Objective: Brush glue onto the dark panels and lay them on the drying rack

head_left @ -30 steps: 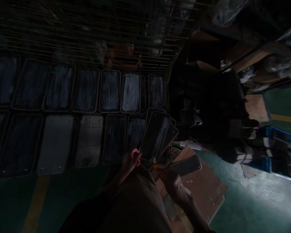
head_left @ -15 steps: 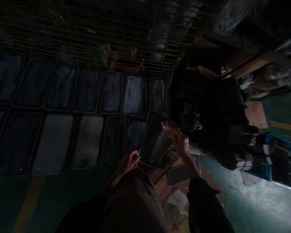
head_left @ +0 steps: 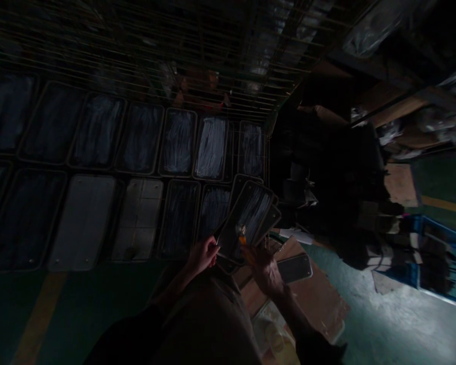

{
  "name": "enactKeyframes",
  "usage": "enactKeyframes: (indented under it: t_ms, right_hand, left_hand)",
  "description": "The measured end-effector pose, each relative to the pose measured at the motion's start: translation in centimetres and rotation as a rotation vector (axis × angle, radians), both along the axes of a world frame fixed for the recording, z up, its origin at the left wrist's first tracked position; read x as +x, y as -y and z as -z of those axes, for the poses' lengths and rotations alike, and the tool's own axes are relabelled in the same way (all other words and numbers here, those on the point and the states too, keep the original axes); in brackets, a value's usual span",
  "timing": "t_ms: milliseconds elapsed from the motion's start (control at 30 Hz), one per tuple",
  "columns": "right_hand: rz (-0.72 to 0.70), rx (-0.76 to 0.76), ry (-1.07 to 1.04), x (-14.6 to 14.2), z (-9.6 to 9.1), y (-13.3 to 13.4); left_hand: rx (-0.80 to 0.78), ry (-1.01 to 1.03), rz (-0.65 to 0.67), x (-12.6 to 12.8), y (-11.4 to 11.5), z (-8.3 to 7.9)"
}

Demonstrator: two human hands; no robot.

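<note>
a wire rack (head_left: 99, 66) is spanning the top, and two rows of panels (head_left: 180, 144) are lying below it, most of them dark with pale streaks. at lower right, a wooden board (head_left: 315, 296) is bearing a loose panel (head_left: 297, 268). at the rows' right end, before the person's lap, the slanted panel (head_left: 251, 215) is lying askew over other panels, so any hard sideways push could be sliding it off that uneven pile. the right hand (head_left: 265, 268) is grasping an orange-handled brush (head_left: 242, 239). the left hand (head_left: 204, 253) is pinching only the slanted panel's lower left edge; with the far side unheld, the panel could be swivelling under pressure. the brush tip, in this dim light, seems to be touching the surface; a slip could be smearing the streaks.
</note>
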State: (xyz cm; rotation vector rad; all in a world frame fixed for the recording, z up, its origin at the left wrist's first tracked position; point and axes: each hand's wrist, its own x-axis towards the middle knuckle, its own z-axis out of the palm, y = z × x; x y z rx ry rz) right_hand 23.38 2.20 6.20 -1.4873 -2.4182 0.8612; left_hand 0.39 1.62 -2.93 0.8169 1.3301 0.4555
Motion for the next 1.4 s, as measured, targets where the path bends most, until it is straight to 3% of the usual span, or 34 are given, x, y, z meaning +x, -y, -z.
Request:
enactKeyframes:
  t_ms: [100,233,333,433,567,733,867,967,1100,1233,1333,1400]
  right_hand:
    - [0.091,-0.113,-0.123,-0.3,-1.6,1.1]
    - [0.242,-0.102,-0.167,0.6,-2.6,-4.2]
    - [0.251,0.069,-0.051,1.2,-1.3,-9.5]
    - [0.219,0.153,0.034,1.0,1.0,-12.0]
    - [0.074,0.108,0.102,-0.1,2.6,-9.5]
    - [-0.092,0.015,0.094,-1.9,1.0,-2.2]
    - [-0.016,-0.049,-0.029,-2.8,0.0,3.0]
    - [0.104,-0.192,-0.165,-2.8,0.1,5.4]
    - [0.406,-0.396,-0.352,-1.3,0.9,4.7]
    - [0.688,-0.302,-0.417,0.3,0.9,1.4]
    - [0.735,-0.234,-0.448,-0.3,0.1,0.4]
    - [0.709,-0.291,-0.461,-1.5,-0.2,1.0]
  left_hand:
    - [-0.036,0.017,-0.013,-0.1,-0.1,-0.4]
    - [-0.040,0.039,0.003,-0.5,-0.4,-1.0]
    - [-0.046,0.031,0.003,-0.5,-0.5,-1.3]
    - [-0.039,0.015,-0.003,-0.5,-0.3,-1.1]
    - [-0.021,0.028,-0.030,-0.5,0.1,-0.4]
    - [-0.063,0.074,-0.052,-0.5,0.0,-0.2]
    - [-0.083,0.064,-0.056,-0.5,-0.2,-0.7]
    - [-0.107,0.051,-0.057,-0.6,-0.3,-0.9]
    - [-0.071,0.059,-0.045,-0.6,-0.1,-0.9]
    - [-0.035,0.057,-0.054,-0.6,0.0,-0.7]
    - [-0.056,0.074,-0.062,-0.6,0.0,-0.7]
    - [-0.070,0.066,-0.069,-0.6,0.0,-0.7]
